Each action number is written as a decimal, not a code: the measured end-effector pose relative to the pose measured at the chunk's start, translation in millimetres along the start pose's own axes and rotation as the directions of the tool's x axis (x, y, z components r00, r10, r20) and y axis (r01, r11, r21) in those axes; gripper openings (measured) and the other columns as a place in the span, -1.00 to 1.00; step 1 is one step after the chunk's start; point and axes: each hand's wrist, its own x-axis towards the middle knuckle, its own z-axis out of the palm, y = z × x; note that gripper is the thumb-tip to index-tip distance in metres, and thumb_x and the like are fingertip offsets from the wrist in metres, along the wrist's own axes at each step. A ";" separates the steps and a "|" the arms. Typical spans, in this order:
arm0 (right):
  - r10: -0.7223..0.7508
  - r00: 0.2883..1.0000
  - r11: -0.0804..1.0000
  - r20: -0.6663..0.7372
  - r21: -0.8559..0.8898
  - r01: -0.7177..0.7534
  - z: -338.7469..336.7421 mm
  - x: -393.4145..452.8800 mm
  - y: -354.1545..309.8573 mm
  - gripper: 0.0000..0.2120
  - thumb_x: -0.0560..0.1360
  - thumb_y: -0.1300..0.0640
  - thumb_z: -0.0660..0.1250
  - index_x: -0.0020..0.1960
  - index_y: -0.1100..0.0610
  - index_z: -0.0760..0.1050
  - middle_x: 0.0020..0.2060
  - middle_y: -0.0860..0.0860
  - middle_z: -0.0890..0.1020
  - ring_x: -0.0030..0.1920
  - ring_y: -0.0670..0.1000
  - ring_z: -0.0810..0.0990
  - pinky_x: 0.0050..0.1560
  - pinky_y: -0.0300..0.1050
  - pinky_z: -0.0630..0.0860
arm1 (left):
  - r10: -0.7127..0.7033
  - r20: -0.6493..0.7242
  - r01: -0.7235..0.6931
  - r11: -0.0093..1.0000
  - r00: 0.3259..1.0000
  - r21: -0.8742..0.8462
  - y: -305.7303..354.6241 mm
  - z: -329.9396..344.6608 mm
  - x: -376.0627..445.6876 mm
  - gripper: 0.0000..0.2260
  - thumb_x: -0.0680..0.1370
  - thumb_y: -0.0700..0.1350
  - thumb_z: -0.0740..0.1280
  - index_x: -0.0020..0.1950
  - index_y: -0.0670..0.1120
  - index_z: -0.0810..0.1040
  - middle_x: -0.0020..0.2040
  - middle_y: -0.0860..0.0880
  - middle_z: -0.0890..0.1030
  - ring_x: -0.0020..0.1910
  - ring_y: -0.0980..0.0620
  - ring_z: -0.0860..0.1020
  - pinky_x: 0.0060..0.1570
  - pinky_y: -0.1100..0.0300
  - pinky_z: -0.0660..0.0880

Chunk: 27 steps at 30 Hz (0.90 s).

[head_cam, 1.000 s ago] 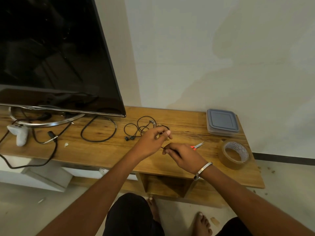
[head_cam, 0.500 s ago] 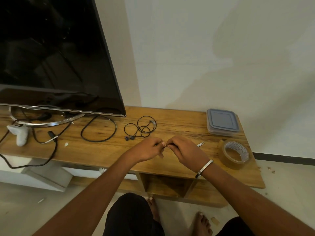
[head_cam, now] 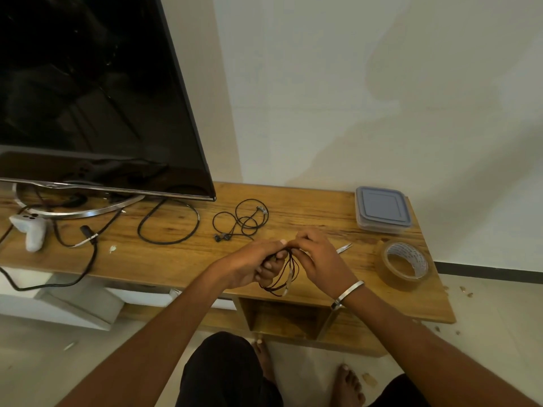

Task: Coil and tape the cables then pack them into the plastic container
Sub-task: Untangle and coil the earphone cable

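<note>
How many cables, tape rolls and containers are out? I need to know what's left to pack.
Cables: 3, the coil in both hands, earphones, black loop
Tape rolls: 1
Plastic containers: 1, lid on
Total: 5

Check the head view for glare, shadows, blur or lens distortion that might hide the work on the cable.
Head view: even, soft light, a faint shadow on the wall; the TV screen shows dim reflections, no harsh glare; wide-angle bending tilts the TV edge and the table; the cable held by the left hand and right hand is thin and slightly soft, strands hard to separate.
</note>
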 end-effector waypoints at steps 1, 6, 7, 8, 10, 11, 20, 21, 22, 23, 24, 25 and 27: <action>0.010 1.000 0.999 -0.004 0.046 -0.010 0.5 -0.3 -1.9 -0.82 0.54 0.20 0.24 0.07 0.12 0.58 -0.13 -0.02 0.48 -0.09 -0.15 0.38 -0.05 -0.43 0.28 | 0.001 0.006 -0.001 1.000 1.000 -0.018 -0.9 0.8 0.0 -0.65 0.67 0.06 0.09 -0.28 -0.03 0.33 -0.45 0.05 0.20 -0.53 0.15 0.09 -0.46 0.22 0.02; 0.111 0.992 0.970 -0.052 0.222 -0.097 2.3 -2.4 -8.5 -0.85 0.49 0.30 0.30 0.00 0.12 0.55 -0.18 -0.07 0.56 -0.16 -0.23 0.52 -0.16 -0.46 0.40 | 0.002 0.006 -0.002 0.996 1.000 -0.089 -2.5 3.5 0.0 -0.64 0.67 0.04 0.08 -0.31 -0.02 0.31 -0.47 0.06 0.17 -0.54 0.15 0.08 -0.49 0.24 0.03; 0.149 0.988 0.956 -0.047 0.263 -0.131 2.4 -2.0 -9.1 -0.86 0.49 0.31 0.30 -0.01 0.14 0.56 -0.18 -0.05 0.58 -0.16 -0.22 0.55 -0.17 -0.46 0.42 | 0.005 0.001 -0.005 0.995 1.000 -0.099 -2.0 3.7 0.1 -0.64 0.67 0.04 0.07 -0.31 -0.02 0.31 -0.47 0.06 0.17 -0.55 0.15 0.08 -0.50 0.25 0.04; 0.183 0.982 0.937 -0.035 0.308 -0.164 2.1 -1.2 -10.0 -0.86 0.49 0.33 0.30 -0.01 0.16 0.57 -0.18 -0.04 0.61 -0.16 -0.22 0.58 -0.17 -0.46 0.45 | 0.009 -0.008 -0.010 0.995 1.000 -0.101 -1.4 3.5 0.1 -0.64 0.67 0.03 0.07 -0.31 -0.01 0.31 -0.47 0.06 0.16 -0.55 0.14 0.08 -0.50 0.26 0.05; 0.229 0.974 0.902 0.000 0.376 -0.212 1.5 -0.5 -11.8 -0.85 0.51 0.34 0.27 0.02 0.20 0.58 -0.20 -0.04 0.64 -0.18 -0.23 0.62 -0.15 -0.41 0.51 | 0.025 -0.038 -0.028 0.995 0.999 -0.093 0.3 3.1 0.2 -0.64 0.67 0.03 0.06 -0.31 -0.02 0.31 -0.46 0.05 0.16 -0.54 0.13 0.07 -0.50 0.25 0.05; 0.239 0.971 0.890 0.016 0.396 -0.225 1.9 -0.9 -12.2 -0.83 0.53 0.33 0.25 0.04 0.21 0.58 -0.20 -0.06 0.64 -0.19 -0.24 0.63 -0.14 -0.39 0.53 | 0.035 -0.057 -0.040 0.995 0.998 -0.089 0.9 2.6 0.3 -0.64 0.67 0.03 0.07 -0.31 -0.02 0.31 -0.46 0.05 0.16 -0.53 0.13 0.07 -0.49 0.24 0.04; 0.320 0.937 0.813 0.140 0.466 -0.348 11.5 -5.2 -15.4 -0.85 0.51 0.28 0.30 0.03 0.10 0.50 -0.24 0.00 0.65 -0.28 -0.01 0.66 -0.19 -0.13 0.61 | 0.050 -0.132 -0.059 0.996 0.990 -0.069 -1.0 -0.4 3.0 -0.65 0.67 0.01 0.08 -0.29 -0.04 0.32 -0.48 0.04 0.20 -0.54 0.13 0.10 -0.49 0.24 0.07; 0.323 0.937 0.834 0.136 0.427 -0.349 11.1 -4.6 -14.3 -0.85 0.50 0.29 0.29 0.00 0.06 0.50 -0.27 -0.04 0.63 -0.29 0.00 0.65 -0.20 -0.11 0.59 | 0.050 -0.134 -0.057 0.997 0.990 -0.054 -1.7 0.3 3.3 -0.65 0.67 0.01 0.08 -0.29 -0.04 0.32 -0.48 0.04 0.20 -0.55 0.13 0.10 -0.50 0.24 0.07; 0.320 0.937 0.853 0.139 0.387 -0.349 9.9 -3.8 -13.7 -0.83 0.50 0.29 0.28 -0.03 0.03 0.49 -0.29 -0.07 0.62 -0.29 0.00 0.64 -0.20 -0.12 0.57 | 0.049 -0.139 -0.055 0.998 0.989 -0.041 -2.6 0.8 3.9 -0.65 0.67 0.01 0.08 -0.30 -0.04 0.31 -0.48 0.04 0.20 -0.55 0.14 0.11 -0.50 0.25 0.08; 0.315 0.937 0.866 0.152 0.357 -0.349 8.7 -2.9 -13.7 -0.82 0.50 0.29 0.27 -0.06 0.01 0.48 -0.30 -0.08 0.61 -0.28 -0.01 0.63 -0.19 -0.14 0.56 | 0.050 -0.148 -0.055 0.998 0.988 -0.031 -3.3 1.2 4.5 -0.65 0.67 0.01 0.08 -0.30 -0.04 0.31 -0.48 0.04 0.20 -0.56 0.14 0.11 -0.51 0.25 0.08; 0.309 0.935 0.875 0.171 0.333 -0.351 8.1 -1.9 -13.9 -0.81 0.49 0.29 0.26 -0.09 0.00 0.47 -0.31 -0.08 0.60 -0.26 0.00 0.63 -0.18 -0.14 0.55 | 0.051 -0.160 -0.056 0.998 0.986 -0.023 -4.1 1.1 5.1 -0.64 0.67 0.01 0.08 -0.31 -0.04 0.31 -0.49 0.04 0.20 -0.56 0.14 0.11 -0.51 0.25 0.08; 0.301 0.934 0.883 0.190 0.314 -0.349 7.7 -1.3 -14.2 -0.80 0.49 0.30 0.25 -0.12 -0.01 0.47 -0.32 -0.09 0.58 -0.27 -0.01 0.62 -0.19 -0.16 0.54 | 0.054 -0.173 -0.058 0.998 0.984 -0.018 -4.8 1.3 6.1 -0.64 0.67 0.01 0.08 -0.31 -0.05 0.31 -0.49 0.04 0.21 -0.56 0.13 0.11 -0.51 0.26 0.08; 0.282 0.936 0.898 0.209 0.287 -0.334 7.8 -0.8 -14.2 -0.74 0.49 0.31 0.24 -0.17 -0.06 0.44 -0.33 -0.12 0.55 -0.30 -0.07 0.57 -0.22 -0.22 0.50 | 0.063 -0.190 -0.067 0.998 0.980 -0.013 -6.4 1.6 7.8 -0.63 0.68 0.00 0.08 -0.32 -0.06 0.32 -0.50 0.03 0.21 -0.57 0.13 0.11 -0.52 0.27 0.09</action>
